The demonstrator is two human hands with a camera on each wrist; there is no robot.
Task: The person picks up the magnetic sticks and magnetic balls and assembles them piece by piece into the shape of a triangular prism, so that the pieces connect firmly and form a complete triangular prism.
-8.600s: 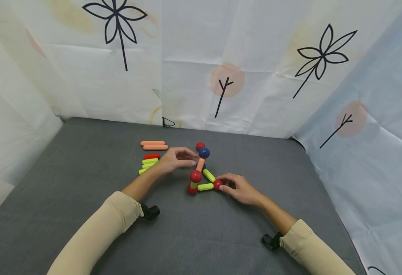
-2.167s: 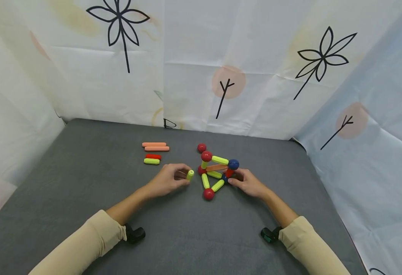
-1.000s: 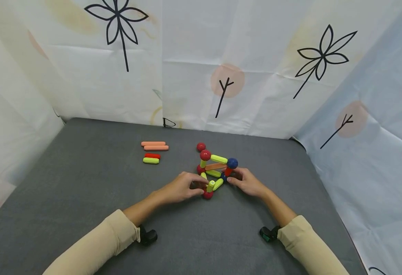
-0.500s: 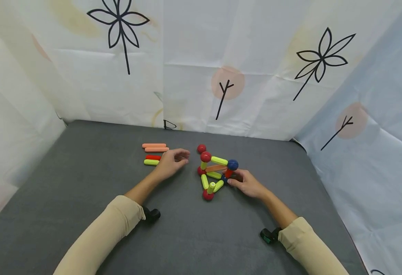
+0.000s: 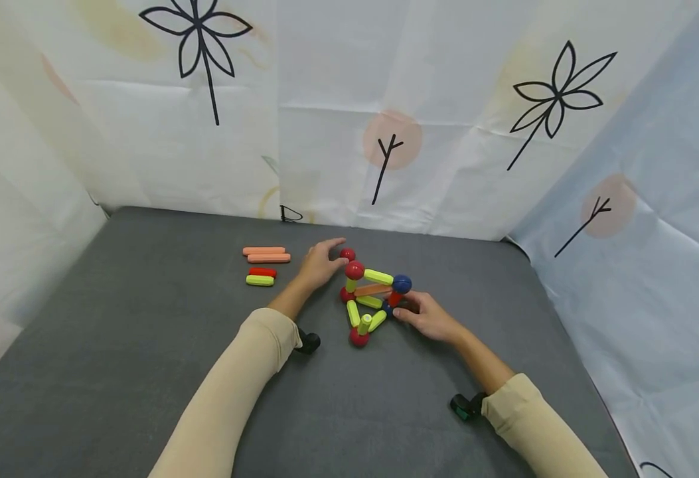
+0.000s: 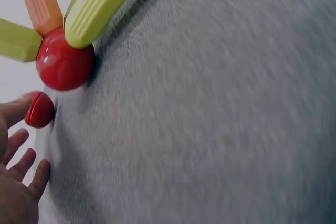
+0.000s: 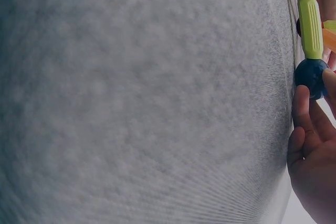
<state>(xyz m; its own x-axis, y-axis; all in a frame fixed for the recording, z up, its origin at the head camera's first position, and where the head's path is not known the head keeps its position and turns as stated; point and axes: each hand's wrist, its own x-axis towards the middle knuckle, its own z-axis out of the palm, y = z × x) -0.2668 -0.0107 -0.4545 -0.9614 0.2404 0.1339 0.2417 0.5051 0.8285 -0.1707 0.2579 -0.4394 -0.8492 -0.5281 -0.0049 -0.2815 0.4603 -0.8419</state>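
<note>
A frame of coloured sticks and balls stands mid-table in the head view. My right hand [image 5: 429, 317] pinches its lower blue ball [image 7: 311, 77] between thumb and fingers. My left hand [image 5: 319, 264] reaches behind the frame with fingers spread. Its thumb is right at a loose red ball [image 6: 40, 109], seen close in the left wrist view. A yellow-green stick [image 5: 365, 324] stands upright on the front red ball [image 5: 358, 338]. The upper red ball [image 5: 355, 269] and upper blue ball [image 5: 401, 284] are joined by another yellow-green stick [image 5: 379, 277]; an orange stick [image 5: 373, 290] slants below.
Left of the frame, two orange sticks [image 5: 268, 258] lie side by side on the grey table [image 5: 146, 345]. In front of them are a short red stick [image 5: 262, 271] and a yellow-green stick [image 5: 260, 281]. A patterned white cloth [image 5: 325, 166] walls the back.
My left hand brought a yellow-green stick onto the front red ball, let go and moved back to the loose red ball. My right hand has lately stayed at the lower blue ball.
</note>
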